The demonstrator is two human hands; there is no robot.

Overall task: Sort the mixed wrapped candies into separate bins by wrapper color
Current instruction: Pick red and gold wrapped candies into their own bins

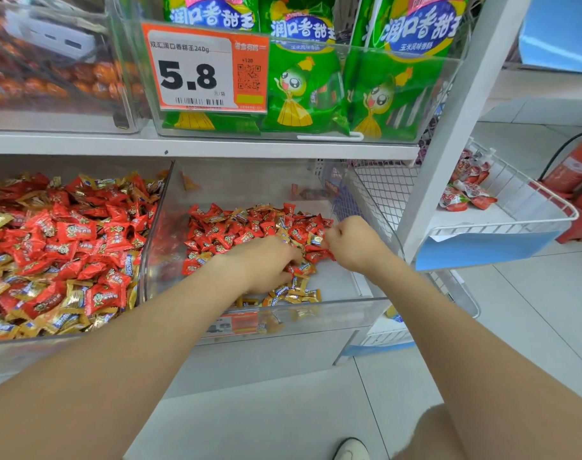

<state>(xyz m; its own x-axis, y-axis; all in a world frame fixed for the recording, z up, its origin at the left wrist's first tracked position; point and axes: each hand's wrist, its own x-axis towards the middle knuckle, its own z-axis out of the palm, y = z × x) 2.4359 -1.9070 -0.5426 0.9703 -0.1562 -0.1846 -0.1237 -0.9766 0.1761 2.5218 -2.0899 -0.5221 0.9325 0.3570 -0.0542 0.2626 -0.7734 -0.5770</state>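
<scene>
Two clear plastic bins sit side by side on a low shelf. The left bin (pixel 143 260) is heaped with mixed red and gold wrapped candies (pixel 60 254). The right bin (pixel 342 307) holds a red candy pile (pixel 246 227) at the back and gold candies (pixel 296 293) near its front wall. My left hand (pixel 266 263) reaches down into the right bin, its fingers curled over candies where the red and gold piles meet. My right hand (pixel 352 242) is fisted at the pile's right edge, with red wrappers showing at its fingers.
Above, a clear bin of green snack bags (pixel 302 88) carries a price tag (pixel 196 68) reading 5.8. To the right are a white shelf post (pixel 448 134), a wire basket (pixel 515 200) with red-and-white pouches, and a red fire extinguisher (pixel 578 167). A white shoe (pixel 352 449) shows on the floor.
</scene>
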